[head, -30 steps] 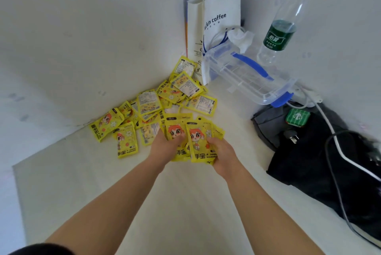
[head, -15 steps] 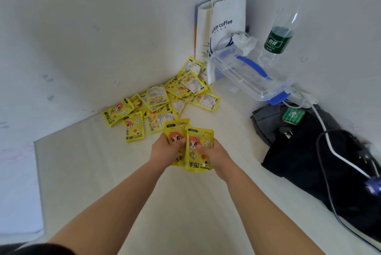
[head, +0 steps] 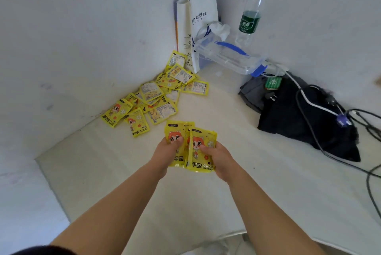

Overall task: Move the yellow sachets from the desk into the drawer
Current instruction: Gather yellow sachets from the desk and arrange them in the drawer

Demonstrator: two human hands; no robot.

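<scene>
A: What had changed since a second before?

B: Both hands had drawn back from the pile of sachets (head: pixel 156 98) toward the person, taking a bunch of yellow sachets (head: pixel 190 145) with them. The bunch had been at the pile's near edge; now it was apart from it, held over the bare table (head: pixel 206 203).

A: How were the fingers set?

B: The left hand (head: pixel 165 154) gripped the bunch's left side, thumb pressed on the printed face, fingers curled out of sight behind. The right hand (head: pixel 218 158) did the same on the right side.

A: How many in the bunch?

B: Two printed faces showed, overlapping. There were probably more behind, but I could not count them.

A: And the rest?

B: The pile lay on the table against the left wall, running toward the corner, where a white paper bag (head: pixel 203 17) stood. Just beside the bag sat a clear plastic box (head: pixel 228 57) with blue clips, with a water bottle (head: pixel 250 17) behind it. A black bag (head: pixel 299 118) with cables lay to the right, well apart from the hands.
</scene>
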